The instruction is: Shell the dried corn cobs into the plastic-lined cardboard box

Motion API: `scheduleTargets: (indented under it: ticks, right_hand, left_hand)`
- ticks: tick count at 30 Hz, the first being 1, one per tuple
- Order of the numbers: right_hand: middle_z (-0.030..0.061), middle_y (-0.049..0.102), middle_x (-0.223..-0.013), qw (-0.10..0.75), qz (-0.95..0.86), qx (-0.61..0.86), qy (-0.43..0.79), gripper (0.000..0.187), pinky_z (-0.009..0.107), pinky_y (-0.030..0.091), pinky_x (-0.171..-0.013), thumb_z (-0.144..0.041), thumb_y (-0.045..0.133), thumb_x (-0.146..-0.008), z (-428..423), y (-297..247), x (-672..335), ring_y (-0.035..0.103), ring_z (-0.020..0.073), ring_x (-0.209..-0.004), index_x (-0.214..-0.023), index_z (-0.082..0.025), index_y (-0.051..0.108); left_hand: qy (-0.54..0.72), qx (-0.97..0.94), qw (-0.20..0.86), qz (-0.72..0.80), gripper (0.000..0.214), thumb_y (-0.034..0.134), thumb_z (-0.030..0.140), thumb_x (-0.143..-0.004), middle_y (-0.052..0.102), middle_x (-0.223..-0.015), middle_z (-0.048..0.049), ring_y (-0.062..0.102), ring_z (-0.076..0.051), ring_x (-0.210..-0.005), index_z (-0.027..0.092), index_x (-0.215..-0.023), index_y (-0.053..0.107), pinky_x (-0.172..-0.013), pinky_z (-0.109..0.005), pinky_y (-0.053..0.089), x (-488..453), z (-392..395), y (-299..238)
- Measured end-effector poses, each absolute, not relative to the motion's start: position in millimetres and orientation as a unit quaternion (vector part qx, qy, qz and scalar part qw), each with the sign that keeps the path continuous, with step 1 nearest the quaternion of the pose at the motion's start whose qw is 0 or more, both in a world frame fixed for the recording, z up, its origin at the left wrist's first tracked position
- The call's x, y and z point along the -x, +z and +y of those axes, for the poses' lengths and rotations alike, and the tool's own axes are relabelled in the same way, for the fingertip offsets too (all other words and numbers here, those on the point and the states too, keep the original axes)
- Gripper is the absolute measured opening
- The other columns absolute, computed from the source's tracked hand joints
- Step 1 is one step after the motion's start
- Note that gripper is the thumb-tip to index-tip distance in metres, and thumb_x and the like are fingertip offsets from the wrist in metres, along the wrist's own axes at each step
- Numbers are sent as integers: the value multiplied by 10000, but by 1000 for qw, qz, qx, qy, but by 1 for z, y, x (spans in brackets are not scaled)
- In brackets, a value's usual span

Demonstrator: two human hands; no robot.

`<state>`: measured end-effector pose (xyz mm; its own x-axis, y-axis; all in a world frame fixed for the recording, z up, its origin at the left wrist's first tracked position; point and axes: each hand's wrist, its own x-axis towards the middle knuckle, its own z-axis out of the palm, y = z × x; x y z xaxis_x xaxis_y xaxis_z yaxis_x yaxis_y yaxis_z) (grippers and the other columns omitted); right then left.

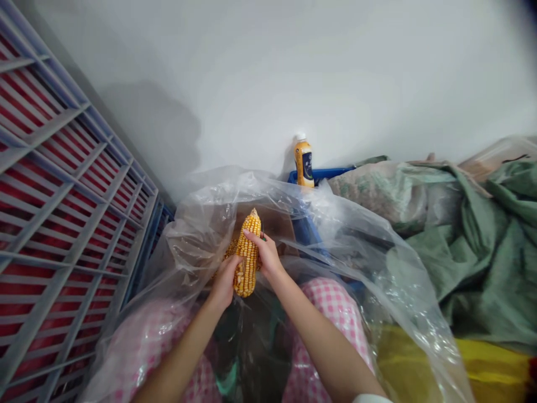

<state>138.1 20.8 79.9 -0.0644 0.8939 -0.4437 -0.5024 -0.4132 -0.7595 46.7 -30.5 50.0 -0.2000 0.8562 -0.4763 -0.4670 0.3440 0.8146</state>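
Note:
A yellow corn cob stands nearly upright in front of me, held by both hands. My left hand is closed round its lower end. My right hand grips its upper right side, thumb pressed across the kernels. Behind the cob, loose kernels lie inside a large clear plastic bag spread over my lap. A brown cardboard box shows through the plastic just beyond the cob.
Grey and red slatted crates are stacked at the left. An orange drink bottle stands on a blue crate against the white wall. Green woven sacks are heaped at the right, above a yellow sack.

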Motion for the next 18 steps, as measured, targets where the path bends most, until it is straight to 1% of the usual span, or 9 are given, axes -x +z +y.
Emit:
scheduleTargets:
  ticks: [5, 9, 11, 15, 18]
  right_hand:
    - [9, 640, -708, 486, -211, 481, 698, 353, 256, 435, -623, -352, 778, -526, 20, 75, -140, 569, 129, -616, -780, -158, 627]
    - [5, 638, -716, 493, -238, 477, 687, 349, 254, 430, -627, -347, 777, -523, 20, 77, -143, 560, 125, -616, -778, -163, 626]
    - [-4, 631, -697, 492, -235, 485, 684, 337, 248, 419, -608, -351, 772, -527, 21, 81, -144, 548, 119, -598, -768, -172, 619]
    - [-5, 626, -675, 484, -226, 491, 688, 352, 251, 408, -581, -368, 773, -523, 21, 85, -144, 533, 116, -564, -772, -176, 616]
    - [8, 647, -720, 485, -225, 483, 693, 382, 252, 418, -593, -376, 777, -514, 21, 84, -142, 568, 133, -613, -799, -176, 620]
  left_hand:
    - [536, -176, 608, 559, 230, 676, 302, -529, 602, -603, 23, 555, -132, -600, 144, -687, 616, -588, -242, 409, -52, -34, 53]
    - [545, -176, 607, 551, 184, 637, 272, -540, 613, -625, 27, 549, -125, -611, 157, -681, 608, -587, -233, 404, -55, -35, 52]
    - [548, -162, 615, 542, 172, 630, 283, -549, 617, -635, 25, 558, -132, -640, 165, -671, 606, -599, -234, 414, -54, -33, 53]
    - [550, -123, 624, 541, 257, 673, 344, -577, 666, -739, 0, 601, -151, -729, 169, -764, 651, -674, -248, 453, -51, -28, 56]
    - [552, -125, 622, 541, 278, 693, 334, -582, 692, -803, -20, 625, -163, -770, 168, -803, 663, -714, -256, 460, -50, -27, 56]
